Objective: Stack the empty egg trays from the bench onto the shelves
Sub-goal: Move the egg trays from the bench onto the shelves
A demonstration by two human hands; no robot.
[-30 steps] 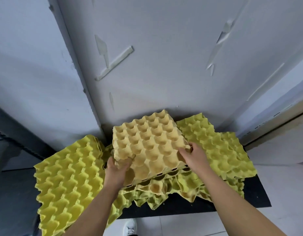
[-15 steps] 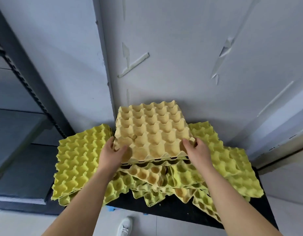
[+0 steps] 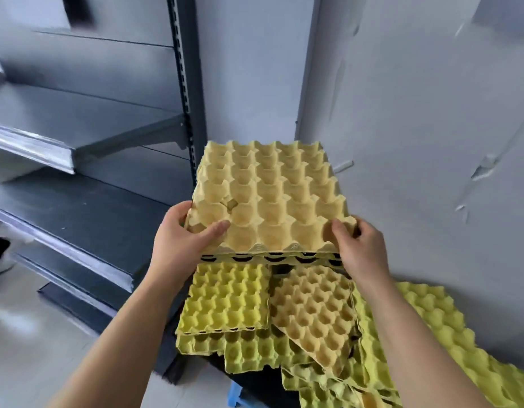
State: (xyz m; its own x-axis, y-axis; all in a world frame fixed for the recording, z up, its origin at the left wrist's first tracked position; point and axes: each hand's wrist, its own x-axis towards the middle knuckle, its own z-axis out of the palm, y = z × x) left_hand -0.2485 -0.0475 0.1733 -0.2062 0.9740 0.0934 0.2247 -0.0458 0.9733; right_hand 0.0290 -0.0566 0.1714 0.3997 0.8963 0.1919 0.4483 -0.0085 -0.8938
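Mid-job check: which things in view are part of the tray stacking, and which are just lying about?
Part of the job:
tan trays, gripped by the left hand and the right hand
loose trays on the bench
shelves

Just lying about:
blue object below the bench
peeling wall strip

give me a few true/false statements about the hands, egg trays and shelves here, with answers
1. The left hand and right hand hold the tan trays at their near corners. True.
2. The tan trays' cups hold eggs. False: the cups are empty.
3. The tan trays rest on the shelves. False: they are held in the air beside the shelves.
4. A yellow-green tray lies below them. True.
5. The shelves are on the person's right. False: they are on the left.
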